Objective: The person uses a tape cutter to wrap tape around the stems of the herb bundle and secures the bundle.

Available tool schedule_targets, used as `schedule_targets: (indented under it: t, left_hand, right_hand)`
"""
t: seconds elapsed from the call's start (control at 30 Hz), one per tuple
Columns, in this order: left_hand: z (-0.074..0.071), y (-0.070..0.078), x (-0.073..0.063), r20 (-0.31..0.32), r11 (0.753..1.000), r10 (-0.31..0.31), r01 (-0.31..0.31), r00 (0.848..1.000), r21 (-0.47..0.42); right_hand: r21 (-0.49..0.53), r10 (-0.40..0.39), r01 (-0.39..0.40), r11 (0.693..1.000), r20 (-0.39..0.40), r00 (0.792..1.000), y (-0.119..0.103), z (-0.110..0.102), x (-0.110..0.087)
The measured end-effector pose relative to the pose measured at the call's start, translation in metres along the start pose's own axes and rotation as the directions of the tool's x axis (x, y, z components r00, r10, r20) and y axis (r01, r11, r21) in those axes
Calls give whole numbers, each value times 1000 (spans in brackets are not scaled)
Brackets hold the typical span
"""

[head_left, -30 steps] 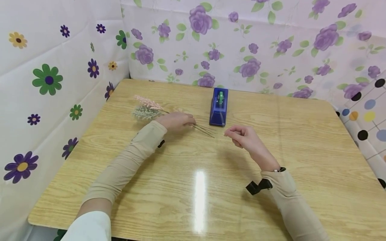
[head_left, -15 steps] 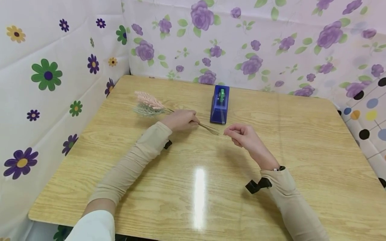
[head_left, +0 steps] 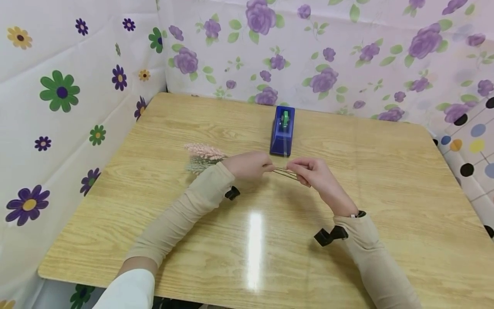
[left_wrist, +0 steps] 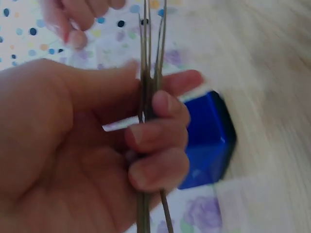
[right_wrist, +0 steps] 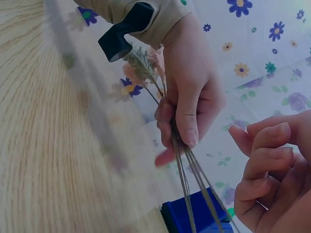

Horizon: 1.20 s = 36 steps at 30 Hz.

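My left hand point(head_left: 251, 165) grips a bundle of several thin stems point(right_wrist: 184, 167) of artificial flowers, with fluffy pink point(head_left: 205, 151) and grey-green point(head_left: 201, 164) heads lying to its left. The bare stem ends point right, toward my right hand point(head_left: 311, 171). Thumb and index finger of that hand pinch together on what looks like a small piece of clear tape, hardly visible, beside the stem ends. In the left wrist view, curled fingers and thumb close round the stems point(left_wrist: 145, 43). Behind the hands stands a blue tape dispenser point(head_left: 281, 141) with a green tape core.
The wooden table point(head_left: 216, 240) extends around both hands and reflects a bright light strip near its front. Flower-printed cloth point(head_left: 220, 47) hangs behind and at the left; dotted cloth point(head_left: 476, 163) borders the right. Black wrist cameras point(head_left: 331, 235) sit on the sleeves.
My left hand has moved right and toward the front with the flowers, bringing the stem ends up to the right hand. The right hand has stayed nearly still, fingers pinched.
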<state>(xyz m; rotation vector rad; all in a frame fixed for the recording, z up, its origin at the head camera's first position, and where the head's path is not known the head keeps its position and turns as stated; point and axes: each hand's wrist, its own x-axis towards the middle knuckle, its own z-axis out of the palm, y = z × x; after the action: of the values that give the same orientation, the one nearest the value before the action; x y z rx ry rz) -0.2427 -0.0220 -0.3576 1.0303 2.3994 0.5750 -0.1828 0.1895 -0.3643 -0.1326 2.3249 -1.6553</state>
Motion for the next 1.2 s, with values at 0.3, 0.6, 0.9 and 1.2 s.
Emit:
schedule_targets:
  t: [0.3,0.6,0.9,1.2]
  left_hand:
    - [-9,22,-4,21,991,-124,122,992,52]
    - [-6,24,-3,101,977,-214,213,972,26]
    - [-4,24,-4,125,992,-115,106,985,73]
    - [-7,27,-6,128,998,-45,38,991,52]
  right_hand:
    - [-37,-1,0,999,-14,1000,-3,-8,-2]
    - [-34,-3,2,999,-21,1000,-5,-11,-2]
    - [-6,27,-27,1000,-15,1000,-2,-5,-3]
    - [-116,-16,17,993,5,1000,-6,3,-6]
